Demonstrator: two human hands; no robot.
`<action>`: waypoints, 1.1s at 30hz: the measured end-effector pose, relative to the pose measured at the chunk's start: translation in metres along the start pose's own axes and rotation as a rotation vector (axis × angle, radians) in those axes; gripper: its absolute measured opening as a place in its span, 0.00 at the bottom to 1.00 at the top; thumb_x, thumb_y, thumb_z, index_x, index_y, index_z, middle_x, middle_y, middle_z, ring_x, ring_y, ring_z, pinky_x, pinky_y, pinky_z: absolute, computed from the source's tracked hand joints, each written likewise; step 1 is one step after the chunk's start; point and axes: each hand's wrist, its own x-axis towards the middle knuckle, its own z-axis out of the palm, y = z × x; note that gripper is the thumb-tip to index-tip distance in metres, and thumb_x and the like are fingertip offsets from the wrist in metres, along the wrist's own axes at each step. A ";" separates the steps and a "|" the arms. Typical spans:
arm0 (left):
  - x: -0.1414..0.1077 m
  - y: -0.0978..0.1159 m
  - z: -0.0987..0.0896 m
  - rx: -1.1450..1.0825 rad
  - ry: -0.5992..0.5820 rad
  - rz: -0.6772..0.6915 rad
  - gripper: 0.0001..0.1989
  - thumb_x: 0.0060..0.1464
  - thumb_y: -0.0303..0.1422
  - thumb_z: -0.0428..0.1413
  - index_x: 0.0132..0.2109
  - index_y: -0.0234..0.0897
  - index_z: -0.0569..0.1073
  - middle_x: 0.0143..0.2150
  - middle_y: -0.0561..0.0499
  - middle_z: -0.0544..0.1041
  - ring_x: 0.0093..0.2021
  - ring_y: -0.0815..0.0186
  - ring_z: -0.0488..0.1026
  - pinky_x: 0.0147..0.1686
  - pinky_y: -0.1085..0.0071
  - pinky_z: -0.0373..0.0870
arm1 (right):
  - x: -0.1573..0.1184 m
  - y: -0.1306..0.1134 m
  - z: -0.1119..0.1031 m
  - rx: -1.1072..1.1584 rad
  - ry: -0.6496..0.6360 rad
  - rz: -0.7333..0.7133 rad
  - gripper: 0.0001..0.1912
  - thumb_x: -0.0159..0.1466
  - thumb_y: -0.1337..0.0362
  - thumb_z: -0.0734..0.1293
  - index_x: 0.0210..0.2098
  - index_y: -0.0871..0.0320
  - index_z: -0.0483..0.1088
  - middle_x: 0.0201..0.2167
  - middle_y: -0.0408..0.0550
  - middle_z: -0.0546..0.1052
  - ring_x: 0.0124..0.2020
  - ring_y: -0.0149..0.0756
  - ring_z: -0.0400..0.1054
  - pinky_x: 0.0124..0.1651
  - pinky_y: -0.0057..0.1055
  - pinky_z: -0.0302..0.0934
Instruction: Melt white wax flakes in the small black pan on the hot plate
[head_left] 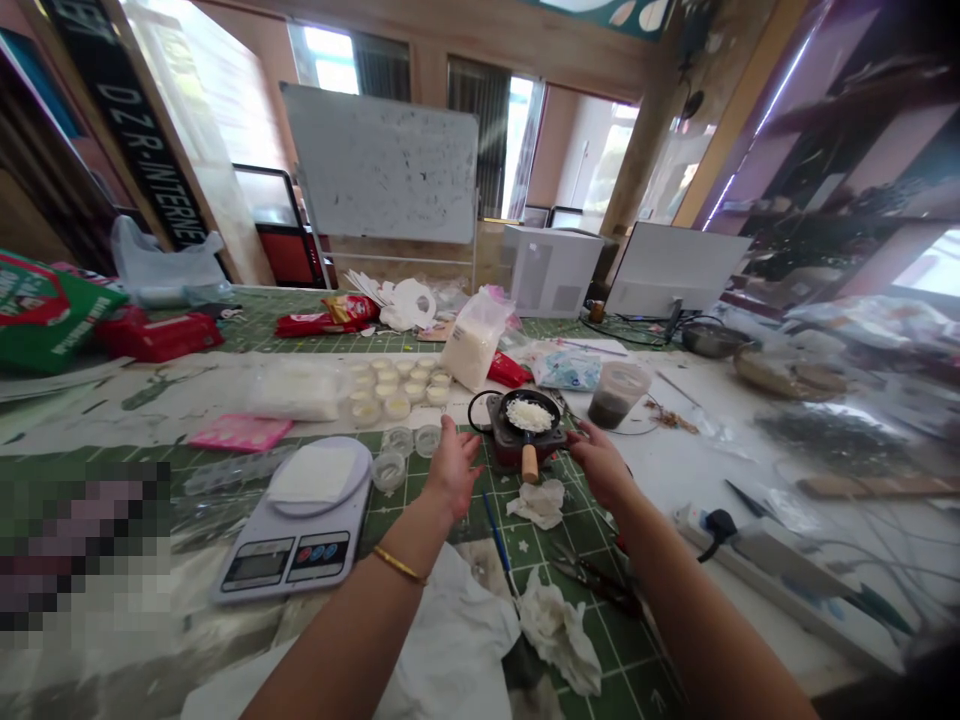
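A small black pan [553, 398] with a wooden handle [530, 463] rests on a little dark hot plate [507, 455]. White flakes or pellets [528, 415] are heaped in the pan. My left hand [454, 468] is just left of the hot plate, fingers spread and nothing in it. On the other side, my right hand [600, 462] has its fingers stretched toward the hot plate's right edge; whether they touch it I cannot tell. Empty clear cups [388, 472] stand left of my left hand. Crumpled tissue [541, 503] lies in front of the pan.
A kitchen scale [304, 520] is at left, with several filled cups [386, 390] behind it. A bag of white pellets [474, 345] stands behind the pan. To the right are a plastic cup of dark stuff [616, 398] and a power strip [787, 580]. Pliers [596, 578] lie in front.
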 end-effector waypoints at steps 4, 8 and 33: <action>0.001 -0.001 0.009 -0.073 -0.058 -0.054 0.45 0.51 0.59 0.33 0.61 0.23 0.52 0.59 0.33 0.61 0.61 0.57 0.55 0.57 0.61 0.54 | 0.001 0.002 0.016 0.075 0.006 0.007 0.37 0.45 0.68 0.61 0.56 0.65 0.55 0.45 0.53 0.73 0.46 0.40 0.67 0.46 0.34 0.61; -0.007 0.006 0.006 -0.039 0.011 -0.037 0.46 0.50 0.60 0.36 0.60 0.21 0.52 0.57 0.32 0.64 0.60 0.57 0.57 0.57 0.65 0.53 | -0.008 0.000 0.024 0.115 -0.025 0.014 0.38 0.44 0.70 0.60 0.56 0.67 0.54 0.46 0.55 0.73 0.46 0.40 0.67 0.47 0.34 0.60; -0.164 -0.039 -0.115 1.455 -0.116 0.460 0.11 0.44 0.32 0.56 0.39 0.40 0.71 0.49 0.46 0.70 0.50 0.56 0.64 0.48 0.60 0.59 | -0.163 0.000 -0.018 -1.164 -0.535 -0.307 0.14 0.56 0.69 0.58 0.39 0.58 0.71 0.36 0.51 0.73 0.38 0.38 0.67 0.41 0.32 0.58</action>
